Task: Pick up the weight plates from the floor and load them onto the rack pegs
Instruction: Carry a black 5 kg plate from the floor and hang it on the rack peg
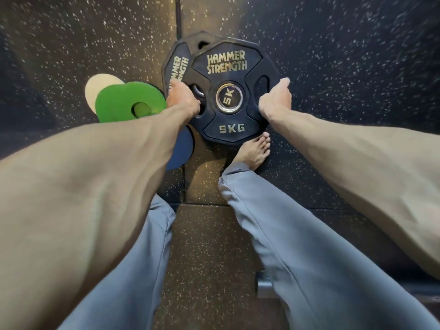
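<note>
A gym: speckled rubber floor tiles [333, 55] and Hammer Strength weight plates [228, 91].

Dark rubber floor [333, 55] — white-speckled tiles, visible seams, warm central light.

Both forearms [100, 186] are bare from the wrist up to the edge of the view, with long ridges of tendon and muscle running lengthwise under the surface. The left hand [183, 96] and the right hand [276, 98] are bare as well – knuckles and thumb bases show plainly. The legs are clad in loose grey-blue trousers [297, 234] of a smooth, thin woven fabric that falls in long soft folds. The right trouser leg ends in a plain stitched hem at the ankle. Below that hem comes a bare right foot [254, 151] – its toes show in a row. The left foot is hidden behind the left forearm.
</note>
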Available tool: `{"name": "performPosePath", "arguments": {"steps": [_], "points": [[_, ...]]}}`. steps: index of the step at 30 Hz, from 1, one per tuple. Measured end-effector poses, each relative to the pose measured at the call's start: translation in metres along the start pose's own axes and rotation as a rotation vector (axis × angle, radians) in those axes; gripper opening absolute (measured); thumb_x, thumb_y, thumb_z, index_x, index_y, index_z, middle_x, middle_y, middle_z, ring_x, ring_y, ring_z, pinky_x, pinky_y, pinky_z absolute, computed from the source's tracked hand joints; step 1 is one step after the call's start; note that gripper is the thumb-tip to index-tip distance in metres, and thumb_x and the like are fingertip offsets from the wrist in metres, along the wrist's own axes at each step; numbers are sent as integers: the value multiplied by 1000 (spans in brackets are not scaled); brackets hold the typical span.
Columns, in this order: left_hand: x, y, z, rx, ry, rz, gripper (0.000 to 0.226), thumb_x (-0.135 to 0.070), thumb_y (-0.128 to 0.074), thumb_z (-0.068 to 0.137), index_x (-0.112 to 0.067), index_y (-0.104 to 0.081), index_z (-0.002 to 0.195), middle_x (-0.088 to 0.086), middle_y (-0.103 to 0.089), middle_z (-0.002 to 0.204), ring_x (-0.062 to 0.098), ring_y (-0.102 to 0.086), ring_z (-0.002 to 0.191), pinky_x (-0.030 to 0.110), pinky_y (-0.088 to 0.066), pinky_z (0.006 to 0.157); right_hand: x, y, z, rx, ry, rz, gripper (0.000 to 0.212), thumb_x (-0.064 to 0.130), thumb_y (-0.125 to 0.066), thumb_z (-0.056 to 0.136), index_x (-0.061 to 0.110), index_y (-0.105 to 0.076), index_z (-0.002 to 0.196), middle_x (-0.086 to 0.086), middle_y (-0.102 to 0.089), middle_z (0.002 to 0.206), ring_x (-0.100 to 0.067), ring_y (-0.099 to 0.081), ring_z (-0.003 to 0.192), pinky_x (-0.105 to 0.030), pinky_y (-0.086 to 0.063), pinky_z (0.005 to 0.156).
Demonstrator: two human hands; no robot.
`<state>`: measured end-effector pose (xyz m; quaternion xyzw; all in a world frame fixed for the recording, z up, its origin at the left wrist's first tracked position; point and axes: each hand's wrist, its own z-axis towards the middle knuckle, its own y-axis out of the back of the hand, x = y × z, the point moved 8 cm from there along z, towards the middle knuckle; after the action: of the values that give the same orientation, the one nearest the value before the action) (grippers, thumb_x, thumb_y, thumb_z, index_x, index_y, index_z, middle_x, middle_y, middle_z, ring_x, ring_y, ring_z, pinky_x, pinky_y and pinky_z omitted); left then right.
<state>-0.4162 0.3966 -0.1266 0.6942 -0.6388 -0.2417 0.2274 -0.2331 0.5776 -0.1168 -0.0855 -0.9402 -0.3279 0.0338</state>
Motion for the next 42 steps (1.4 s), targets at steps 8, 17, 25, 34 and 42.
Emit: {"name": "performPosePath", "arguments": {"steps": [8,17,25,34,42], "points": [[-84,171,-127,-5,-99,-73,64,-8,-60,90,3,-26,142,25,-44,141,41,-48,126,44,-43,102,82,171,-127,-65,91,299,53,7,-47,97,10,-30,147,-16,-47,145,-34,-50,129,-36,-39,100],[-212,448,-338,-200,-341,-186,51,-18,-65,89,0,-39,129,20,-52,133,36,-52,122,37,-45,88,190,426,-330,-284,480,731,28,27,-60,94,7,-50,109,-7,-66,105,-21,-58,89,-21,-37,69],[-300,625,-461,-366,-638,-552,33,-22,-73,83,-12,-45,98,6,-58,95,21,-58,93,33,-46,72,281,591,-422,-356,645,982,26,25,-63,87,13,-48,104,-4,-63,95,-22,-62,84,-38,-57,70],[-460,785,-487,-336,-947,-712,39,-37,-79,73,-19,-56,98,12,-70,98,27,-69,90,49,-57,82,418,769,-433,-320,738,1191,23,8,-65,83,13,-52,101,-12,-61,84,-18,-59,67,-28,-51,51],[-625,879,-518,-215,-1090,-748,33,-27,-80,76,-19,-55,95,23,-70,95,36,-70,87,51,-57,79,496,908,-423,-349,775,1420,20,21,-67,87,8,-54,96,-5,-58,62,-17,-51,48,-27,-42,48]]}}
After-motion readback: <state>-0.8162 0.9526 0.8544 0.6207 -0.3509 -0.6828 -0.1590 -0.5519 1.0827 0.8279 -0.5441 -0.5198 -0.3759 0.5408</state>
